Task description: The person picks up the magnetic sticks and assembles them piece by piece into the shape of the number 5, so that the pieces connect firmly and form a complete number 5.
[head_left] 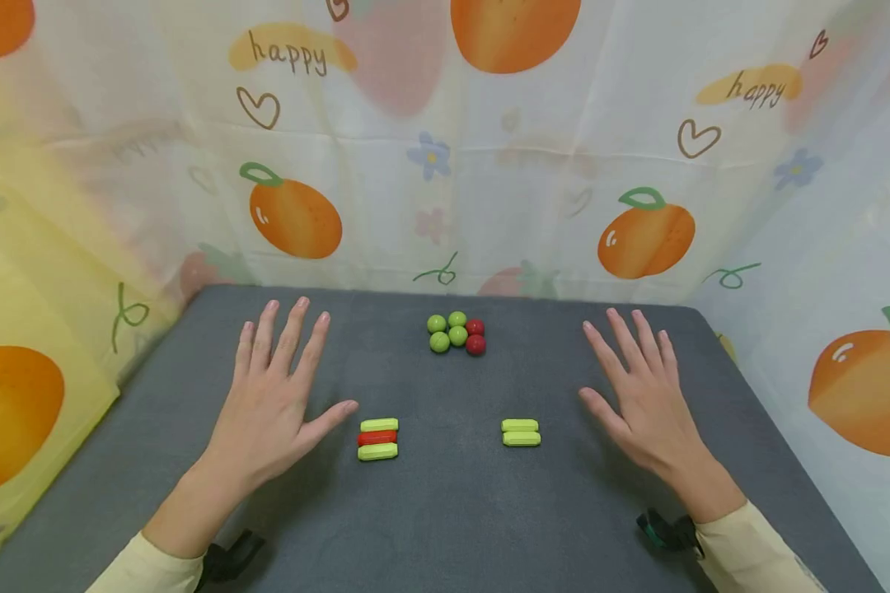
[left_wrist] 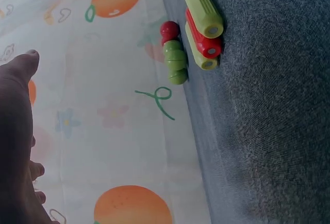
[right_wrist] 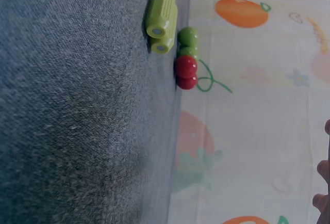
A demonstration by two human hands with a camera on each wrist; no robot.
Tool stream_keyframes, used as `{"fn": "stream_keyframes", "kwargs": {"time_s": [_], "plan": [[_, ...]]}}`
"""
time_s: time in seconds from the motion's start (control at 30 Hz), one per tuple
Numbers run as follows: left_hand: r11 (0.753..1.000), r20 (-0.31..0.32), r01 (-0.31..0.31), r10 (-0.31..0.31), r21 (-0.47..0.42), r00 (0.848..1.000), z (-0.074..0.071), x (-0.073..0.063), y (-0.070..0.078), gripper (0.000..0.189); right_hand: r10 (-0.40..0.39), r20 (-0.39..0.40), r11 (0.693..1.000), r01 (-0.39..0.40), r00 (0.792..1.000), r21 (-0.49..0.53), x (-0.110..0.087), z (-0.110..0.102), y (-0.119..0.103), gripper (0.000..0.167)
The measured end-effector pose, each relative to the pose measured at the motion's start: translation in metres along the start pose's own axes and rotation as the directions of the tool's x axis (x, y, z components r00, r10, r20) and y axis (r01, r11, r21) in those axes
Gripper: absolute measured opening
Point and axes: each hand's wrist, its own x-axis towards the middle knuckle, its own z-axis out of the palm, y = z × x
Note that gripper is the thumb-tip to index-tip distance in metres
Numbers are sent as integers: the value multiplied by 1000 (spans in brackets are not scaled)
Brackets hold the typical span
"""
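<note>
My left hand is held over the left of the table, fingers straight and thumb spread, holding nothing. Nearest to its thumb lies a red rod between two yellow-green rods, side by side; the left wrist view shows a grey dot on the end of each rod. On the right, my right hand has its fingers extended and holds nothing. Left of its thumb, two yellow-green rods lie together. Farther back sits a cluster of several green balls and two red balls, touching one another.
A dark grey table spans the area below both hands. Behind and beside it hangs a white curtain printed with oranges, hearts and flowers. Dark straps sit at both wrists, by the cream sleeves.
</note>
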Motion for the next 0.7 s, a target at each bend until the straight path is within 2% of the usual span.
{"fn": "stream_keyframes", "kwargs": {"time_s": [0.17,0.27,0.47,0.6,0.7], "plan": [[1000,9,6,-6,-10,1000,3,0,-3,100,0,-7,999,0,1000,37,4,3,1,75],[999,24,9,-8,-39,1000,3,4,-7,99,2,-26,996,0,1000,85,14,4,3,71],[991,117,13,3,-136,993,4,26,-14,95,16,-33,981,-10,999,192,46,8,4,63],[985,152,3,24,-171,988,6,40,-14,98,8,5,977,-9,1000,212,68,16,1,62],[977,168,6,30,-211,985,7,45,-12,95,0,34,977,-7,999,214,80,20,-4,60]]}}
